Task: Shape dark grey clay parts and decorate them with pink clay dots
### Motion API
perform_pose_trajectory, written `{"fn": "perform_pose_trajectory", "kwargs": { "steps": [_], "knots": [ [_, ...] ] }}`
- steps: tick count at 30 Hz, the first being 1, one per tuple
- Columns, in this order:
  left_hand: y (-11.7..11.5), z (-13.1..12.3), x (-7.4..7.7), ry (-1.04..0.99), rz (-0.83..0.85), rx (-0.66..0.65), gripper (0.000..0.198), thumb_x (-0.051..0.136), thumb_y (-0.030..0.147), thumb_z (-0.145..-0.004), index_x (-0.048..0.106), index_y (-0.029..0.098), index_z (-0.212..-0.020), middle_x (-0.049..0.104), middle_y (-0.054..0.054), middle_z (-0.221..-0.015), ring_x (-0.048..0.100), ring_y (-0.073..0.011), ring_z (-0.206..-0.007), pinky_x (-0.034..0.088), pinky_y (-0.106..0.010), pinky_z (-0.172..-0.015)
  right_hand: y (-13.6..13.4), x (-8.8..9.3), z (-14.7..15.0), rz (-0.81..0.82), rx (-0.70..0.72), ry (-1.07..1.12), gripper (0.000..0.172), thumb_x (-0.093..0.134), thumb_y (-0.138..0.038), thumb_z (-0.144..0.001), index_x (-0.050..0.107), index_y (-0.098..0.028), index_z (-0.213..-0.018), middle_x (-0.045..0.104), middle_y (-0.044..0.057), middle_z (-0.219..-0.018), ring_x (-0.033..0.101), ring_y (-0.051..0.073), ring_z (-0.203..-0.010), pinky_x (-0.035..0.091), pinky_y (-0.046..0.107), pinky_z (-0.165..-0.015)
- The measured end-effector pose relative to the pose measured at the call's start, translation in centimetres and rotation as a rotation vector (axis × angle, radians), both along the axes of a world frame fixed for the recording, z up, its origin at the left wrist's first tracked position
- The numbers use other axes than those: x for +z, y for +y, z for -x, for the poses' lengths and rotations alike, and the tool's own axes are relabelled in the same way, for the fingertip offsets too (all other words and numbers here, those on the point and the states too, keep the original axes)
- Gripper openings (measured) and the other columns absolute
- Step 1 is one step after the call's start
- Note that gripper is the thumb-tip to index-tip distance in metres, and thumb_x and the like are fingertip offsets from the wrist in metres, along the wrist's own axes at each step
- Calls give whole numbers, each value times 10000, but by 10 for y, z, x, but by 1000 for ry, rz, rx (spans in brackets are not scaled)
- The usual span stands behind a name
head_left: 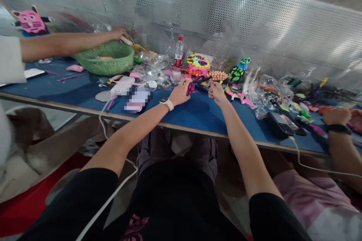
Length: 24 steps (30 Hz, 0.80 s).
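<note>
My left hand [181, 92], with a watch at the wrist, is closed around a small dark figure with magenta bumps [190, 88] over the blue table. To its right my right hand [216, 92] has its fingers curled together; anything between the fingertips is too small to make out. A dark blue piece [202, 81] lies between the two hands. Just behind them stand a red figure with a yellow and purple frill [198, 64], an orange spiky figure [218, 75] and a green and black figure [236, 72]. A pink and green figure [236, 93] lies right of my right hand.
Another person's hand [117, 34] is over a green basket [107, 60] at left. A phone [137, 99], a red-capped bottle [179, 52], plastic bags [264, 86] and a black box [278, 125] are on the table. Another person's hand [337, 116] is at right.
</note>
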<state>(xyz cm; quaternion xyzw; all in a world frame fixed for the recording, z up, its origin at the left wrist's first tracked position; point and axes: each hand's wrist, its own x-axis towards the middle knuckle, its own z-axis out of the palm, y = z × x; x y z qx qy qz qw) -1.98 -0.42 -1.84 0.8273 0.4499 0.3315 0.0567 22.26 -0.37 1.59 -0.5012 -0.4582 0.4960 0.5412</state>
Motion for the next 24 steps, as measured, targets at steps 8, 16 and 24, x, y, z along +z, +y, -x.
{"fn": "perform_pose_trajectory", "kwargs": {
  "steps": [8, 16, 24],
  "knots": [
    [9, -6, 1, -152, -32, -112, 932, 819, 130, -881, 441, 208, -1729, 564, -246, -1756, 578, -425, -1662, 462, -670, -1421, -17, -2, 19, -79, 151, -188, 380, 823, -473, -1121, 592, -264, -904, 383, -128, -543, 331, 75, -402, 274, 191, -354],
    [6, -7, 2, -128, -22, -192, 860, 829, 131, -876, 544, 228, -1682, 636, -203, -1688, 618, -429, -1616, 487, -663, -1403, -24, -1, 34, -47, 238, -78, 765, 1001, -692, -935, 376, -286, -768, 257, -141, -555, 219, 47, -437, 184, 173, -353],
    [16, -5, -10, -194, -29, -235, 851, 899, 131, -843, 612, 196, -1642, 651, -218, -1663, 656, -438, -1580, 498, -643, -1389, -21, -2, 31, -103, 275, -146, 702, 1039, -653, -899, 475, -270, -732, 279, -148, -504, 212, 44, -437, 186, 183, -371]
  ]
}}
